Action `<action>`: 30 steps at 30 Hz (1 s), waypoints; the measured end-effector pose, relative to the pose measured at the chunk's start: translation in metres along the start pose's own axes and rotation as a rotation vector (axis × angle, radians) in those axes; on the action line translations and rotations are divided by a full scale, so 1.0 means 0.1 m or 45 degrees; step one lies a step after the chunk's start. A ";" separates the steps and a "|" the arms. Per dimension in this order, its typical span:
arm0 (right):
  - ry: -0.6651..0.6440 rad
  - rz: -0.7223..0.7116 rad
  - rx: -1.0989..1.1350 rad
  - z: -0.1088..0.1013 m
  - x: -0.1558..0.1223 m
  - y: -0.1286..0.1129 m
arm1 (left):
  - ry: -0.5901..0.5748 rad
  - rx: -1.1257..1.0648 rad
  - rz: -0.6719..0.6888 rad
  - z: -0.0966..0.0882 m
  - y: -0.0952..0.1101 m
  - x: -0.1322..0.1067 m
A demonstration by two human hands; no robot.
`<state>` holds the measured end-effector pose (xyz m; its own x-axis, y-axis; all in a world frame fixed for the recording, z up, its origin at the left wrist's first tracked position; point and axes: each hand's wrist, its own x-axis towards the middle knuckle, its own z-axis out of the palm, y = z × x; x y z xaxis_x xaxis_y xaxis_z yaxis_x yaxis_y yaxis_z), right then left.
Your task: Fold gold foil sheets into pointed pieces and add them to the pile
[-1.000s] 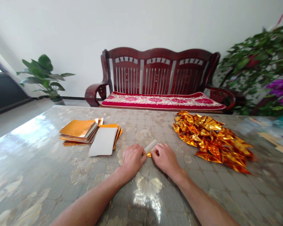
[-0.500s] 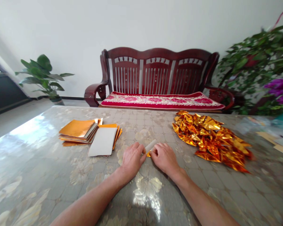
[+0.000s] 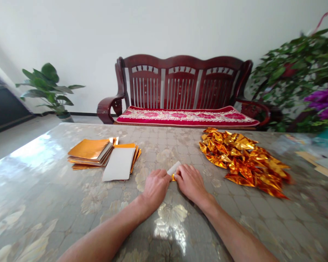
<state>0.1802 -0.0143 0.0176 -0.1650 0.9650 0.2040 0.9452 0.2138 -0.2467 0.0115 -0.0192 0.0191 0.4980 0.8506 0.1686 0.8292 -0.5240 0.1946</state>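
Between my two hands is a small sheet of gold foil paper (image 3: pixel 174 168), white on its back, with a narrow gold strip showing near the fingers. My left hand (image 3: pixel 156 185) has its fingers curled on the sheet's left side. On the other side, my right hand (image 3: pixel 190 181) pinches it with bent fingers. Both hands rest low at the table surface, and they hide much of the paper. Left of them lie stacks of flat foil sheets, one with its white face up (image 3: pixel 119 163) and one gold side up (image 3: pixel 89 148).
A heap of folded gold foil pieces (image 3: pixel 242 156) lies to the right on the patterned table (image 3: pixel 98 225). Clear plastic and card pieces (image 3: pixel 315 163) sit at the far right. Behind the table stands a wooden bench (image 3: pixel 182 87), with plants (image 3: pixel 50 87) at both sides.
My left hand has shifted slightly right and its fingers have closed in on the paper. My right hand stays nearly in place. The view has moved very slightly.
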 end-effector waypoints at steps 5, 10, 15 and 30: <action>-0.022 0.026 -0.041 -0.02 0.00 0.01 | -0.031 0.182 0.120 0.01 0.05 -0.08; -0.038 0.033 -0.073 -0.04 0.02 0.02 | -0.032 0.261 0.233 -0.01 0.08 -0.13; -0.018 0.063 -0.016 -0.04 0.01 0.03 | -0.006 0.259 0.270 0.00 0.08 -0.16; 0.122 0.061 0.366 0.04 0.06 0.31 | 0.021 -0.101 0.430 0.04 0.04 -0.06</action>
<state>0.2071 -0.0014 0.0073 -0.0822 0.9592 0.2705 0.8306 0.2159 -0.5133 0.0127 -0.0262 0.0154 0.7360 0.6285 0.2516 0.5960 -0.7778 0.1994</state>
